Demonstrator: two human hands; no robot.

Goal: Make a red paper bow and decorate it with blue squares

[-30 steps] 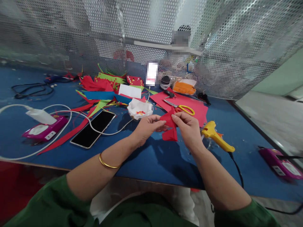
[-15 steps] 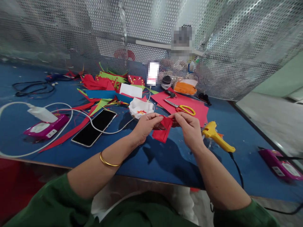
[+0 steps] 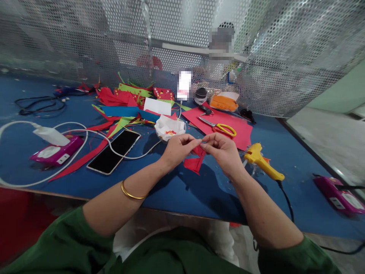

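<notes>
A folded piece of red paper (image 3: 194,164) hangs just above the blue table between my two hands. My left hand (image 3: 180,149) pinches its upper part between thumb and fingers. From the other side my right hand (image 3: 221,150) is closed on the same paper, fingertips meeting those of the left. The fingers hide the paper's top. Just beyond my left hand stands a white-lined bowl (image 3: 168,127) holding small red and yellow bits. Past my right hand, yellow-handled scissors (image 3: 221,128) lie on a red sheet (image 3: 241,131).
A yellow glue gun (image 3: 264,161) lies at right, its cord trailing off the table (image 3: 171,194). To the left are a black phone (image 3: 114,152), a white cable and a purple power strip (image 3: 58,152). Colored paper scraps (image 3: 119,97) pile up behind. Another purple strip (image 3: 339,194) sits far right.
My hands have come together, fingertips now meeting over the top of the red paper. The paper's upper part is more covered, and its lower flap has turned slightly.
</notes>
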